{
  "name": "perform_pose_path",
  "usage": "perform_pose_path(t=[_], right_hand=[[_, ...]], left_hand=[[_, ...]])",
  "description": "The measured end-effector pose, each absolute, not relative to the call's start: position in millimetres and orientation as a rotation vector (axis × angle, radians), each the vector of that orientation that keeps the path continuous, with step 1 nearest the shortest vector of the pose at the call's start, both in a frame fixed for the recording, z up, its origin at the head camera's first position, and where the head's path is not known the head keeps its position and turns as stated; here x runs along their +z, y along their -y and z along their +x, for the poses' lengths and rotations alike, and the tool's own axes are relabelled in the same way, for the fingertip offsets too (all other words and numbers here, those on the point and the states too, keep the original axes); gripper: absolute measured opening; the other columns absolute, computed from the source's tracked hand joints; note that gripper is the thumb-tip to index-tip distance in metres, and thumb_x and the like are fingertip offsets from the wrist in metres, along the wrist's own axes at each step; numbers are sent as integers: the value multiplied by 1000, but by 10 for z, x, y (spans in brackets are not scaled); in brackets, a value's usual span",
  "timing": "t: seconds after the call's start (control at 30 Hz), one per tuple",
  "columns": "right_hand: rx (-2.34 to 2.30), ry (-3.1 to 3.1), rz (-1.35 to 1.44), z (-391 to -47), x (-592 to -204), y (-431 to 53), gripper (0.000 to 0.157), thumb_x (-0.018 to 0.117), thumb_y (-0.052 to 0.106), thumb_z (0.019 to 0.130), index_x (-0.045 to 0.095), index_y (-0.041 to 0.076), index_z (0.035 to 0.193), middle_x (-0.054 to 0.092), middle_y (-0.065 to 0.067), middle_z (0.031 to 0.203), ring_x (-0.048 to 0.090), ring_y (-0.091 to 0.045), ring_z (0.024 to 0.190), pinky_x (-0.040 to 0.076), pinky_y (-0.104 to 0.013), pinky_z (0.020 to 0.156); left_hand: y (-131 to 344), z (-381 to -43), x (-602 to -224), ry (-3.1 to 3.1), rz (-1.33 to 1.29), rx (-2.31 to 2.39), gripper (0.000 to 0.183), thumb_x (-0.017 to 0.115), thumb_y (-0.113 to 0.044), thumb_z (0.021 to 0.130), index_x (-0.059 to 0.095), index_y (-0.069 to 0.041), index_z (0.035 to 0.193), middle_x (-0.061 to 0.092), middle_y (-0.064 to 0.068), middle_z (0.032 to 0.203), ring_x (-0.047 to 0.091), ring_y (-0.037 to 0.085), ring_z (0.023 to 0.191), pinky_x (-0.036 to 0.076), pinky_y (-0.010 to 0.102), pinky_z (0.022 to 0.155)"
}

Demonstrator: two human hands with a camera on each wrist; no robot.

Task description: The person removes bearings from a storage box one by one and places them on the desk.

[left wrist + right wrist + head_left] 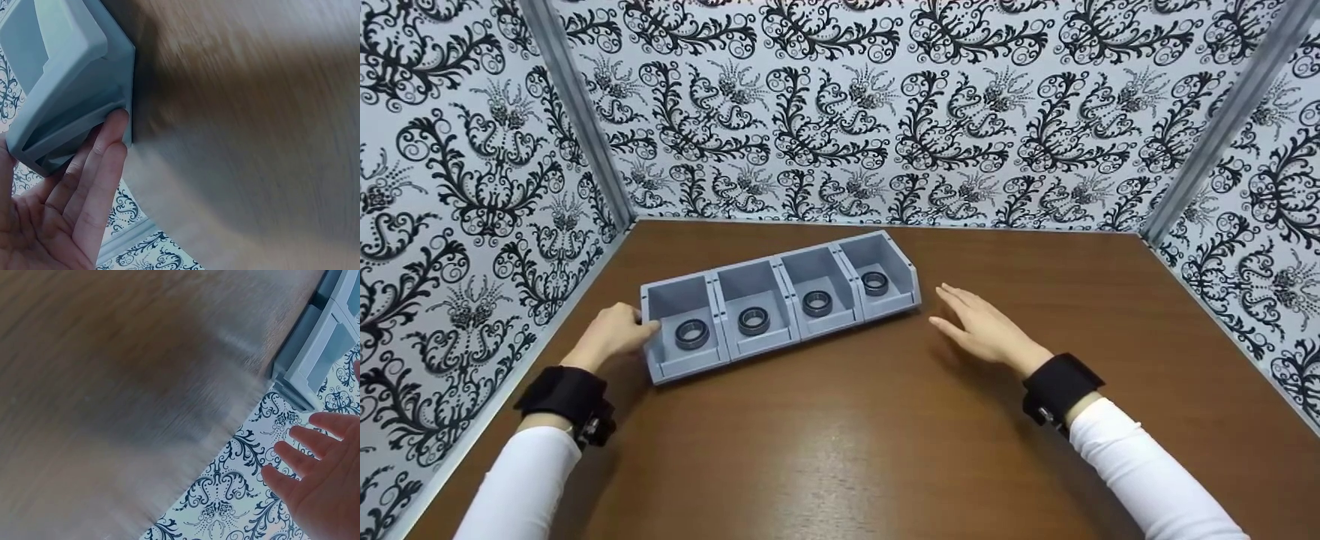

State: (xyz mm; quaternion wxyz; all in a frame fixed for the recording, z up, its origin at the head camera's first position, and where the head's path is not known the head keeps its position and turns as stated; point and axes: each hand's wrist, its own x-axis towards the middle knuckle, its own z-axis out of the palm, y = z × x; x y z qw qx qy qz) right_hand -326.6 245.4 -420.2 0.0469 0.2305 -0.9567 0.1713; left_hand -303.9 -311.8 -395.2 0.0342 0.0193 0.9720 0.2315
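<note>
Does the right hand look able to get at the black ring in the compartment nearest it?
Probably yes: the right hand is empty and close by, and the black ring lies in an open compartment with nothing over it. Only the end wall stands between.

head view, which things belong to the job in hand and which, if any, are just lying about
Likely the job:
bin, left end in the left grip
four rings, one per compartment
right grip, open, apart from the bin

Not lying loose, just surroundings:
table
walls
</note>
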Motion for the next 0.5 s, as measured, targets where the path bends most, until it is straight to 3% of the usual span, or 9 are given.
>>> perform_pose_path(t=[0.27, 0.5], right_hand=[[543, 2943, 667, -3246, -4185, -2456, 69, 50, 42, 106, 33, 0, 158, 33, -23, 166, 33, -44, 153, 26, -57, 127], [520, 2960, 601, -3260, -4115, -2466, 69, 48, 41, 107, 31, -1, 158, 31, -23, 166, 31, -44, 154, 27, -58, 126]], left_hand=[[3041, -3034, -3952, -2984, 116, 732, 37, 58, -25, 97, 55, -10, 62, 58, -1, 56, 63, 17, 55, 44, 28, 62], [2972, -3040, -3941, -2980, 146, 745, 33, 59, -25, 96, 65, -3, 72, 64, 3, 63, 62, 15, 59, 45, 28, 61]])
